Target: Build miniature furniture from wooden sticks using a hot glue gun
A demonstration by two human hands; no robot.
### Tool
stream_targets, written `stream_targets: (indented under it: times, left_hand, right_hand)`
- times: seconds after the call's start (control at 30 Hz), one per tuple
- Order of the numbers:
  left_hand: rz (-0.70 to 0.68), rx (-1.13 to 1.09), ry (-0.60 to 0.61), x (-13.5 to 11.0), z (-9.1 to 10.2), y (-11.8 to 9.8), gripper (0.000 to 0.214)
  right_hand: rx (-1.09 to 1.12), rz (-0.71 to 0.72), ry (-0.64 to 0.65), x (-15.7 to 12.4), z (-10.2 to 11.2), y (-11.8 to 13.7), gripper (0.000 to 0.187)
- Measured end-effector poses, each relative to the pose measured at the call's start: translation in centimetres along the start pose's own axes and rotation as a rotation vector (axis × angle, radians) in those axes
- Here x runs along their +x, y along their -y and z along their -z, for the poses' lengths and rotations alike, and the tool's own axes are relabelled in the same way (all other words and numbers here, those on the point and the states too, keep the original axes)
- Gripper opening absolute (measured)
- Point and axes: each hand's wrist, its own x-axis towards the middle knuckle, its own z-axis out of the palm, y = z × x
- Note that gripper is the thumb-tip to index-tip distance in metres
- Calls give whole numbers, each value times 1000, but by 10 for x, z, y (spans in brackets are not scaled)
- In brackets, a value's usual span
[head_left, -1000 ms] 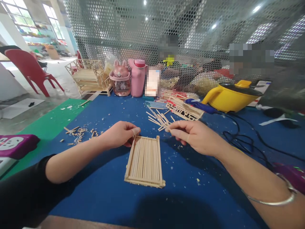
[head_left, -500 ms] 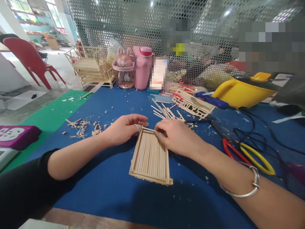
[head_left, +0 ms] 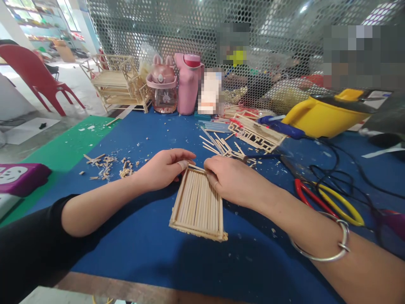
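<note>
A small rectangular panel of round wooden sticks (head_left: 198, 202) with a raised stick border is tilted above the blue table in the middle. A short wooden stick (head_left: 196, 168) lies along its far edge, between my hands. My left hand (head_left: 166, 169) closes on the panel's far left corner, thumb on top near the stick's end and fingers hidden partly behind. My right hand (head_left: 226, 175) has its fingers bent and pressed together at the far right corner, against the stick and the border. Its fingertips are partly hidden.
Loose sticks (head_left: 221, 143) and a stick lattice piece (head_left: 257, 133) lie beyond my hands. Offcuts (head_left: 106, 164) lie left. Scissors (head_left: 329, 200), black cables (head_left: 337, 169) and a yellow pot (head_left: 329, 118) are right. Pink bottles (head_left: 189, 86) and a stick-built model (head_left: 117, 82) stand behind.
The view has tilted slightly, so most of the table appears a little higher. Both hands stay at the panel's far edge, with barely any movement between them.
</note>
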Motion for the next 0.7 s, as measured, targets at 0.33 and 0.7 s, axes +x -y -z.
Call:
stream_targets:
  times: [0.33,0.7]
  left_hand:
    - [-109,226,-61,2,-1,2,35]
    - [-273,980,-37,7,-22,-21,32]
  right_hand:
    - [-9,6,-4,1,0,-2,11]
    - [60,-31,-85,3,-3,-8,10]
